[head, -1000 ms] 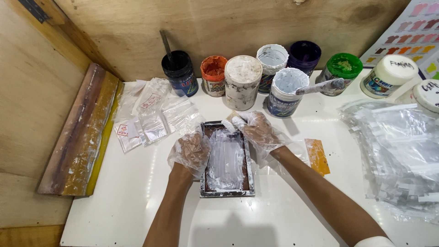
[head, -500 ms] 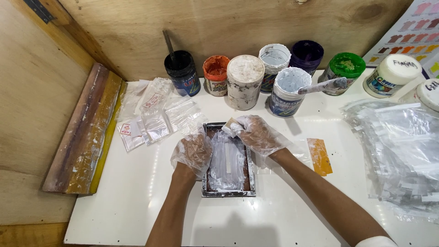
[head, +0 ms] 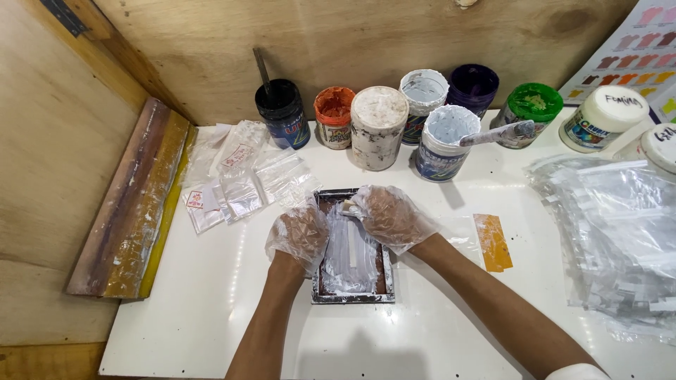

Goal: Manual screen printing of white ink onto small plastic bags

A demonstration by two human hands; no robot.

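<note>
At far left a long wooden squeegee (head: 130,204), paint-smeared, is leaned along the plywood wall. Next to it, a small spread of clear zip bags (head: 243,183) w/ red marks is laid on the white table (head: 211,309); by the look of it these are done, though that is a judgement only. At centre a small dark-framed screen (head: 352,250) is set flat, w/ a clear bag and white strip seen on it. The left hand (head: 299,236), in a thin plastic glove, is pressed loosely curled on the frame's left edge; no grip can be made out. The right hand (head: 387,214), gloved too, is closed on a small white tool at the frame's top edge, approx. mid-stroke. Behind, a row of open paint jars (head: 380,119) is ranged along the wall, one w/ a spatula laid across. An orange scraper (head: 491,243) lies just right of the frame. At far right a big heap of unprinted bags (head: 612,239) is stacked, so most work seems left.
</note>
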